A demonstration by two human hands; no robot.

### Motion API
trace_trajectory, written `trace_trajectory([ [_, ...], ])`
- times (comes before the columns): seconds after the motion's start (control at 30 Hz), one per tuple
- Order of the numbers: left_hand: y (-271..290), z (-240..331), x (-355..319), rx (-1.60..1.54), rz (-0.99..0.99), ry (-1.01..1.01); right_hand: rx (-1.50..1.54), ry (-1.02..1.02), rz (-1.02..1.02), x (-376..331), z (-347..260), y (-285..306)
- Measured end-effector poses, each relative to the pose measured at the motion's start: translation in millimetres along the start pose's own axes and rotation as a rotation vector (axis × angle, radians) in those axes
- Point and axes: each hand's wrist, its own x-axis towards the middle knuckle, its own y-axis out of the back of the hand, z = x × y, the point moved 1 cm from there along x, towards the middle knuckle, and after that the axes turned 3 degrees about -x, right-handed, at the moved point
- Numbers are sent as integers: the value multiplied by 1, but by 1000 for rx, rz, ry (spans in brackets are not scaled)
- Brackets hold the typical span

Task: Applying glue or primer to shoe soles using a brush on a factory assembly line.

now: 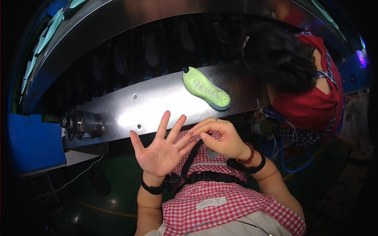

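Note:
My left hand (158, 155) is raised palm up with its fingers spread, and nothing lies on the palm. My right hand (222, 137) is bent beside it, thumb and fingers closed together at the ends of the left hand's outer fingers. Whether something small is pinched there I cannot make out. Beyond both hands, a light green shoe sole (202, 86) with whitish patches and a bluish edge rests on the metal bench (157, 92). Neither hand touches the sole.
Dark shoe-shaped forms (151, 49) line the machine behind the bench. A metal canister (86, 124) stands at its left end, near a blue box (35, 139). At the right, a person in red (307, 98) leans over the bench, close to a cup-like container (263, 128).

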Motion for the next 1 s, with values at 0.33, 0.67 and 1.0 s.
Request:
trace_trajectory([
  [0.33, 0, -8, -4, 522, -99, -99, -295, 187, -1, 0, -1, -7],
  [0.67, -3, -20, -8, 1140, -39, -190, -680, 383, -37, -3, -6, -17],
  [1.0, -3, -18, -7, 1331, -108, -153, -873, 512, -38, -4, -2, -22],
])
